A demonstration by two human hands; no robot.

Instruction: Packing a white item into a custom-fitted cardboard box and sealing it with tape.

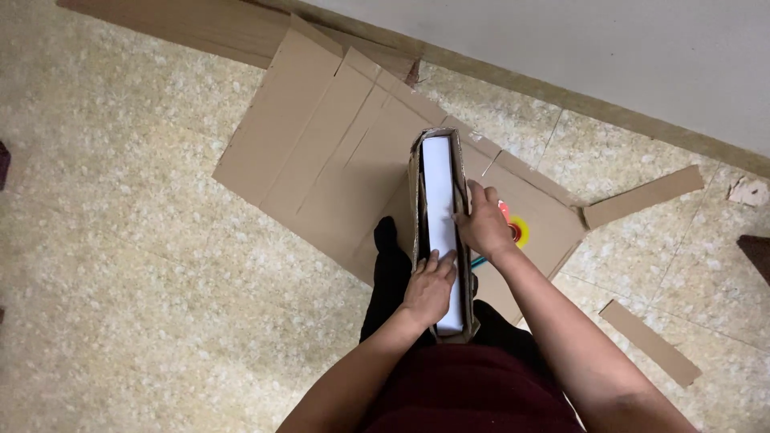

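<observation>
Head view, near to far: left hand (429, 287) flat on white panel (441, 216), fingers spread, not clenched; right hand (484, 224) gripping side wall of narrow cardboard sleeve (459, 160) standing upright between the legs, panel slotted inside. Probably stiff and light-to-moderate, smooth face likely slippery, so best gripped at top edge while steadying sleeve's wall. Beyond, flattened cardboard sheet (321, 144) on speckled floor (120, 200), loose strips near wall.

The person wears a dark red garment over the lap and black trousers or socks on the leg. Both forearms are bare, with no sleeves, watch or rings visible.
</observation>
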